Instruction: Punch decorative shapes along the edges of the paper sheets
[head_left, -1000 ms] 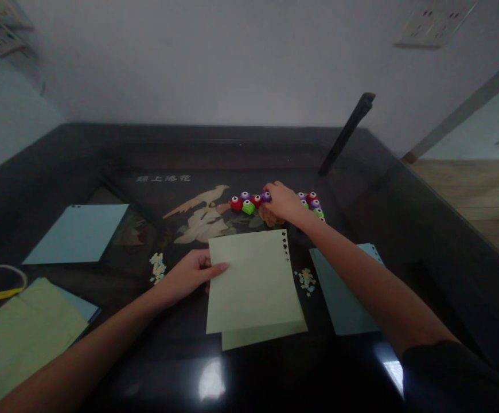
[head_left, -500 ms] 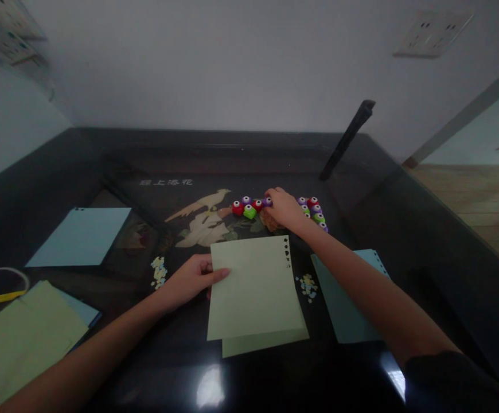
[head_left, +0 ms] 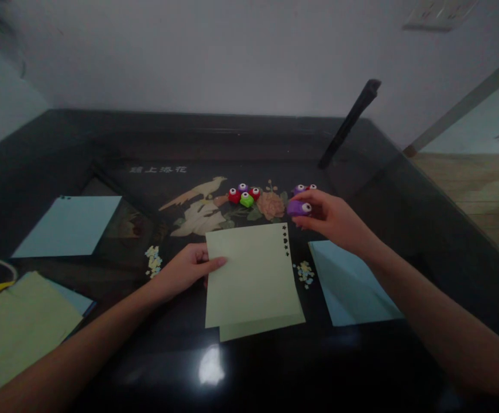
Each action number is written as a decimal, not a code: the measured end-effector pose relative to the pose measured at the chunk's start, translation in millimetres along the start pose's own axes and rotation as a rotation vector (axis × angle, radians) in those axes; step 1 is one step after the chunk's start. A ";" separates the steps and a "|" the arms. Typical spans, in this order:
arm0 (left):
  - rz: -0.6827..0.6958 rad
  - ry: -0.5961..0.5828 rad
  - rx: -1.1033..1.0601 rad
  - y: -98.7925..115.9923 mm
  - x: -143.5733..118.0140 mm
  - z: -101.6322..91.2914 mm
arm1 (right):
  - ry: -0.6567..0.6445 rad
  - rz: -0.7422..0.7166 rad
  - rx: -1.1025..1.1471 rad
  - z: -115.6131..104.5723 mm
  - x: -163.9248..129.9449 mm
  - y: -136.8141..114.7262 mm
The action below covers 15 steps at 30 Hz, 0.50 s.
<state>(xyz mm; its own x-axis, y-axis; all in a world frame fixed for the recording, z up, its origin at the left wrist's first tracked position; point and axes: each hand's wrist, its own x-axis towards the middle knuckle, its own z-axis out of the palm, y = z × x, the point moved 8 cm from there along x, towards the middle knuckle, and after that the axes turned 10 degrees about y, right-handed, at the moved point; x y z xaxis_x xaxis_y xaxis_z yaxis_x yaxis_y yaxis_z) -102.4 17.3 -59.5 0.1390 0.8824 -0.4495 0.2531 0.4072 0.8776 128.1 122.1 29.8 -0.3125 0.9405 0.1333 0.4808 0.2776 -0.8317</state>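
Note:
My left hand (head_left: 193,265) pinches the left edge of a pale green sheet of paper (head_left: 249,281), thumb on top. Several small punched shapes run down that sheet's upper right edge, and another green sheet shows beneath it. In my right hand (head_left: 329,218) is a purple craft punch (head_left: 296,208) with a white and black round button, held above the table between thumb and fingers. A small group of red, purple and green punches (head_left: 246,199) stands behind the paper. More punches (head_left: 300,188) sit behind my right hand, partly hidden by it.
Blue paper (head_left: 357,292) lies under my right forearm, and another blue sheet (head_left: 69,226) at the left. Paper cutouts lie in two piles, left (head_left: 153,261) and right (head_left: 304,273). Green paper (head_left: 26,327) is at lower left. A black stick-like object (head_left: 350,123) stands at the back right.
My right hand has lifted the purple punch from the right end of the small group and moved right and nearer with it. My left hand keeps its hold on the paper. The view has shifted slightly.

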 end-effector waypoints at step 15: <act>-0.168 0.024 0.058 -0.2 -20.5 32.2 | -0.098 0.592 0.716 20.2 -128.2 51.1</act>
<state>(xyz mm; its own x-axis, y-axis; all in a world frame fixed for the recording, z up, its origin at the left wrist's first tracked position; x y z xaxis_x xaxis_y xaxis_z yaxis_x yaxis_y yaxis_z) -74.5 -8.5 -55.8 0.0679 0.8089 -0.5840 0.3260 0.5352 0.7793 176.2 11.8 -40.7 -0.2616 0.8606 -0.4370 -0.0259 -0.4589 -0.8881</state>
